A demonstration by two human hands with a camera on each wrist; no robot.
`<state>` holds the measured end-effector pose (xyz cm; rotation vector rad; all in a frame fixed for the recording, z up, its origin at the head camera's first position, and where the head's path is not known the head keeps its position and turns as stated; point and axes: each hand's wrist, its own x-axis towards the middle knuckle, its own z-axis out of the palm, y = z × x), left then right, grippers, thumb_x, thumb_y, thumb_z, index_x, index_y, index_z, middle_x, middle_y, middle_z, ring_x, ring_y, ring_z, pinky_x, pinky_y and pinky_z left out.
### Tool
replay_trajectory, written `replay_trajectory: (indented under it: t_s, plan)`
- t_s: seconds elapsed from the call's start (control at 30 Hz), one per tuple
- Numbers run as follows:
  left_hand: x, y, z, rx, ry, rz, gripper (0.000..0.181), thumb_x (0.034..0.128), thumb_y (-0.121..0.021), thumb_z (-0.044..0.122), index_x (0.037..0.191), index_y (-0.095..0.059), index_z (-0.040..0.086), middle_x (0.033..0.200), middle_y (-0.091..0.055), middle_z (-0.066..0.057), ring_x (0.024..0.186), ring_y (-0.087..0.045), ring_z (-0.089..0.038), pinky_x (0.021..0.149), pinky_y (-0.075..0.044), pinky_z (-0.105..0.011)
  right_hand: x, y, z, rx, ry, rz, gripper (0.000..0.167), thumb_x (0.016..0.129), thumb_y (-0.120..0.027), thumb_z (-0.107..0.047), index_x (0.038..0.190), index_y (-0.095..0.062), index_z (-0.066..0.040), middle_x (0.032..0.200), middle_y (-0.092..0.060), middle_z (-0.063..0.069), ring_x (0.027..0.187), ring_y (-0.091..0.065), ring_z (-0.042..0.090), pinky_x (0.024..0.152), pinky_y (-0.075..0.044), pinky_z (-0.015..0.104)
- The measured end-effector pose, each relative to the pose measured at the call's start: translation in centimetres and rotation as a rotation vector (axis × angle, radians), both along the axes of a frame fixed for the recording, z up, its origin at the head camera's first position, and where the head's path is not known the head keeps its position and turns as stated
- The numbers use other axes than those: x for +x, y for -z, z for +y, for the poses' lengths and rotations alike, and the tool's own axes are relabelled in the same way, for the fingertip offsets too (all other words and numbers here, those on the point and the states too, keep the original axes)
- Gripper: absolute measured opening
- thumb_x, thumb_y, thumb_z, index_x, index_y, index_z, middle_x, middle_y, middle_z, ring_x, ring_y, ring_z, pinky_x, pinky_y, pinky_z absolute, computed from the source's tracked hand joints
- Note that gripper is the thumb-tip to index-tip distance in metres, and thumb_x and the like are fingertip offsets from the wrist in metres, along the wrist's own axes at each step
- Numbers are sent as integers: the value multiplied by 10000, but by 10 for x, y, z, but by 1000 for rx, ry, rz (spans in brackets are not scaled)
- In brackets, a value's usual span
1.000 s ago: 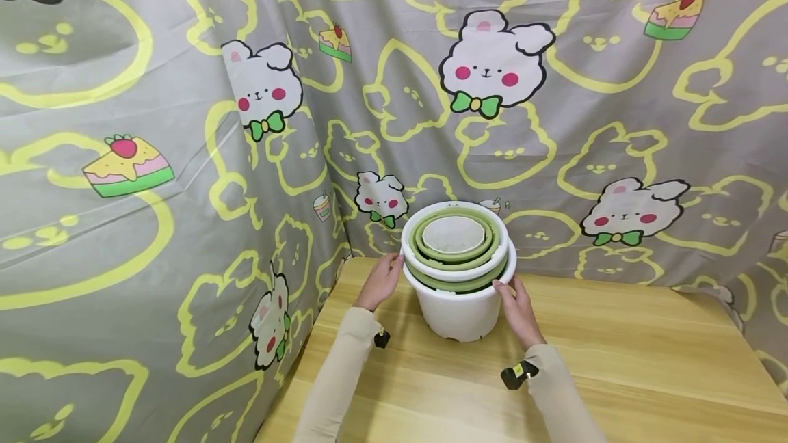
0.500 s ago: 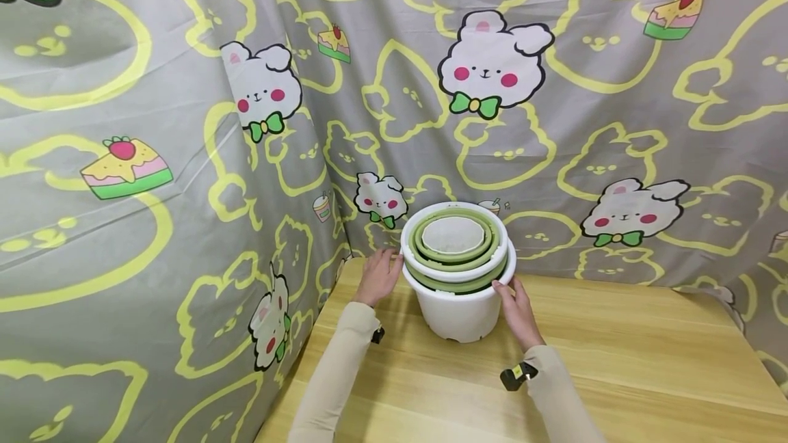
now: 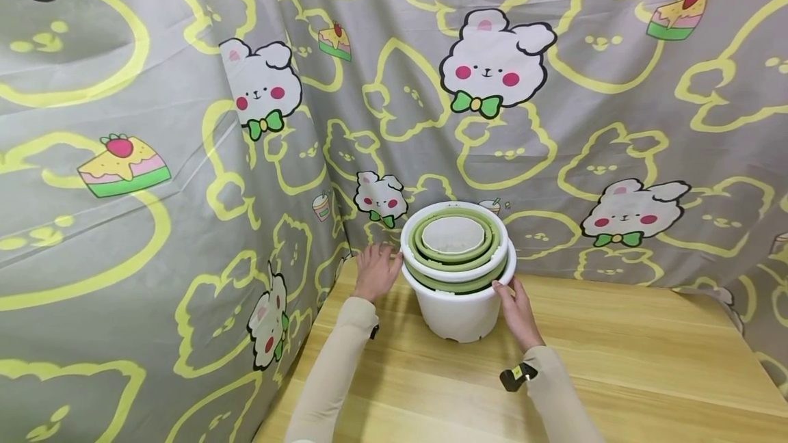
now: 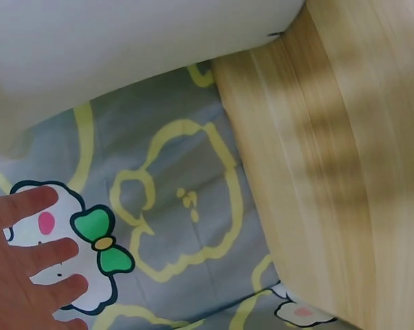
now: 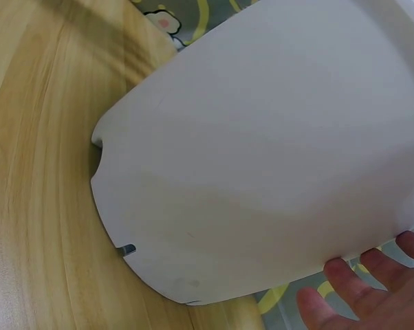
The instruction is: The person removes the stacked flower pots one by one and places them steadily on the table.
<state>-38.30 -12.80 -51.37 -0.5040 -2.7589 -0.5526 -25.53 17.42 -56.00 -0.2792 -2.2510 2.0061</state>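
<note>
A stack of nested flower pots stands upright on the wooden table, in the head view. The large white outer pot [image 3: 458, 316] has green and white pots inside it, the smallest white pot [image 3: 453, 235] in the middle. My left hand [image 3: 377, 273] is at the left of the rim, fingers extended and spread; its thumb is close to the rim, contact unclear. My right hand [image 3: 519, 312] holds the right side of the outer rim, thumb on top. In the right wrist view, the fingers [image 5: 358, 289] lie along the pot's outer wall.
The wooden table [image 3: 640, 354] extends to the right and front of the pots. Grey patterned cloth [image 3: 529, 156] hangs close behind the stack and along the left side. Small black devices [image 3: 518, 377] are strapped at the wrists.
My left hand has turned and spread its fingers, shifting slightly left and away from the rim. The pots and my right hand have hardly moved.
</note>
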Motion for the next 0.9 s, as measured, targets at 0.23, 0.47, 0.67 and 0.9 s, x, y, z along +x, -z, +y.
replay_trajectory:
  t_s: [0.23,0.47,0.67,0.9]
  plan:
    - [-2,1,1,-50,-24,20,558,1075,-332,487,1355,-644,119,1504,-525,-212,1412,-420,-457,1102,-311,-673,3,-3,0,4,10,10,729,1077,-461,-427,1626,-219,-13,1666,-254,259,1513,-333,473,1253,-265,587]
    - [-4,1,2,-92,-48,-26,618,1077,-272,535,1430,-603,151,1566,-482,-194,1469,-383,-457,1169,-258,-709,4,-5,4,29,9,-8,734,1057,-502,-477,1588,-293,-14,1662,-275,255,1511,-343,478,1240,-287,598]
    - [-4,2,3,-103,-50,-46,630,1079,-258,542,1452,-587,155,1588,-462,-182,1483,-372,-458,1184,-224,-722,7,-12,8,41,11,-2,814,1053,-554,-420,1632,-156,-9,1678,-222,261,1463,-407,463,1195,-363,572]
    - [-3,2,2,-111,-69,-77,652,1081,-207,561,1490,-549,188,1606,-448,-181,1487,-384,-454,1190,-212,-728,13,-27,14,181,39,28,893,1021,-605,-480,1651,-146,-44,1693,-202,243,1454,-404,451,1155,-398,575]
